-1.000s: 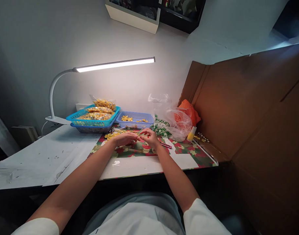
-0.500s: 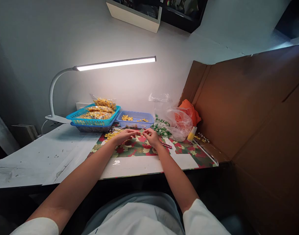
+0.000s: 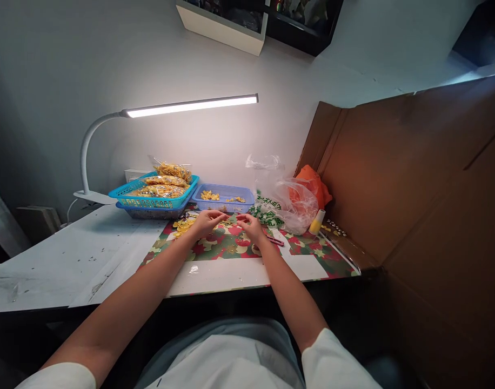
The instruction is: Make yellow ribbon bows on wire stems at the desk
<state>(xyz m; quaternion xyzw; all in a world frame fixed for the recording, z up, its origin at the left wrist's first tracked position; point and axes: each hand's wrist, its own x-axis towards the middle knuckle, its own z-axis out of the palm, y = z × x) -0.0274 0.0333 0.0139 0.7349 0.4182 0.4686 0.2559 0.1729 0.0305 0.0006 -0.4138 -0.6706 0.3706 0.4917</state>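
My left hand [image 3: 208, 222] and my right hand [image 3: 251, 227] face each other a short gap apart above the patterned red and green sheet [image 3: 215, 249]. The fingers of both are bent and pinched at the tips; whatever sits between them is too small to make out. A pile of yellow pieces [image 3: 182, 226] lies beside my left wrist. Close to my right wrist is a pink-handled tool [image 3: 276, 241], whose kind I cannot tell. Behind the hands stands a blue-violet basket [image 3: 227, 206] holding small yellow pieces.
Turquoise basket [image 3: 150, 202] with bags of yellow pieces [image 3: 166, 180] stands back left, under a lit lamp [image 3: 191, 105]. Plastic bags [image 3: 300, 202] and a yellow bottle with a white cap [image 3: 316, 222] are at right. A cardboard panel [image 3: 417, 178] walls the right side.
My hands have drawn slightly apart; the left fingertips have moved a little left and up. Other things stay where they were.
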